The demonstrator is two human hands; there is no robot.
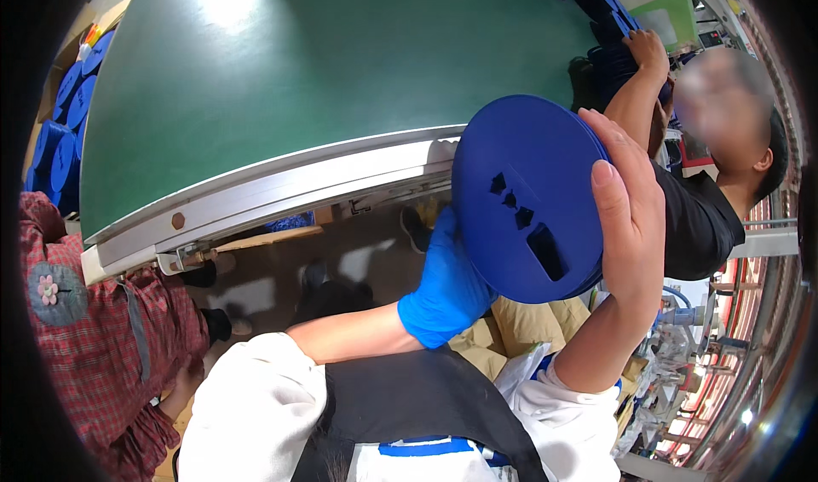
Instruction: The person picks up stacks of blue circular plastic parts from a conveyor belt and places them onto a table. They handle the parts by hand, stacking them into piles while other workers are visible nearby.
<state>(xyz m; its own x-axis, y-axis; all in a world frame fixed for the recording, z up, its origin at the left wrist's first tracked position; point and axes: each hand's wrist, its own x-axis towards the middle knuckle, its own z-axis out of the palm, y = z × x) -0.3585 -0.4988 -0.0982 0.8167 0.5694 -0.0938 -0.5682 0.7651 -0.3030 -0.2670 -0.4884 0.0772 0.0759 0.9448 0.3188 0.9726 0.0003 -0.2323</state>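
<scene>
1. Across the top of my view spreads a broad, smooth green work surface (341, 65), edged by a straight silvery metal rail (298, 181).
2. Beyond my right arm, a co-worker in a black short-sleeved shirt (694, 226) reaches to dark blue round pieces (592, 1) at the surface's right side — grouped there, I judge, for easy reach. Someone in red plaid clothing (119, 337) is near the left corner.
3. At far left, a brown box, probably cardboard (68, 55), holds several round blue pieces, some leaning on edge, likely to fit together. What lies deeper is hidden.
4. Between my forearms sit tan-yellow, soft-looking packages (520, 324); their contents don't show.
5. Held up before me is a flat, round, blue plastic-looking disc (554, 171), its face turned my way, presumably for a clear look. Another blue edge peeks out behind it.
6. My bare right hand (632, 218) grips its right rim. My left hand in a blue glove (447, 286) holds the lower left — thumb along the rim, other fingers out of sight — so the weight is shared.
7. Smallest are the disc's dark rectangular window (546, 253) and a row of little angular openings (510, 200).
</scene>
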